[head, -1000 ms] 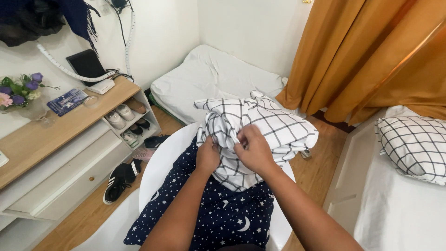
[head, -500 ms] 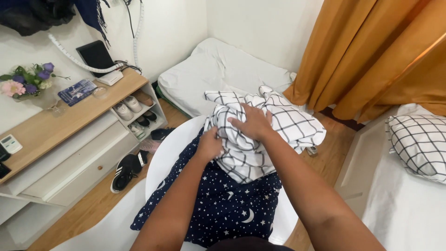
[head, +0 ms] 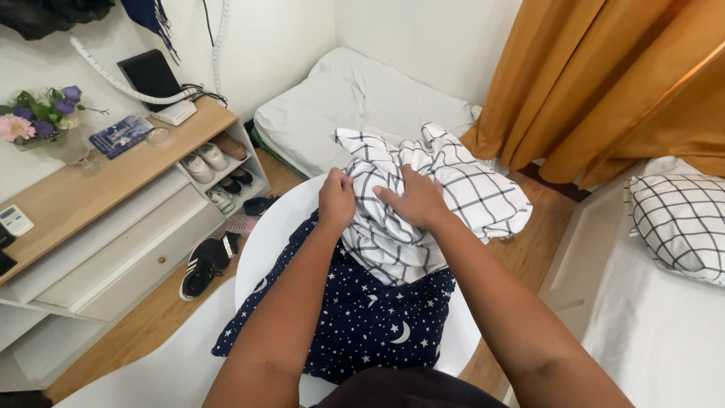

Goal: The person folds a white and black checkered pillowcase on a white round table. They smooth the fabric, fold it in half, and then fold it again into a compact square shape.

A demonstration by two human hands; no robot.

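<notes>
nearest: dark navy cloth (head: 355, 317) with white stars and moons, spread flat over the round white table (head: 264, 242), draping off the edge at 7 o'clock. it lies under the checked cloth, probably as a base layer.

on top, table centre toward 1 o'clock: white cloth with black grid lines (head: 438, 196), bunched and creased, not flat. one end rises in loose folds at 12 o'clock; the rest trails down toward 6 o'clock over the navy cloth.

left hand (head: 337, 200): closed in a fist on a gathered edge of the checked cloth, at about 11 o'clock of the bundle. right hand (head: 411, 200): fingers curled, pressing and pinching the cloth just beside the left. both grips sit close together, which likely keeps the gathered fabric from slipping apart.

farther out: wooden shelf (head: 98, 189) at 9 o'clock with shoes (head: 211, 156) in its cubbies, flowers (head: 38, 117) on top. white mattress (head: 355, 98) at 12 o'clock, orange curtain (head: 604, 83) at 2 o'clock, checked pillow (head: 680, 219) at 3 o'clock.
</notes>
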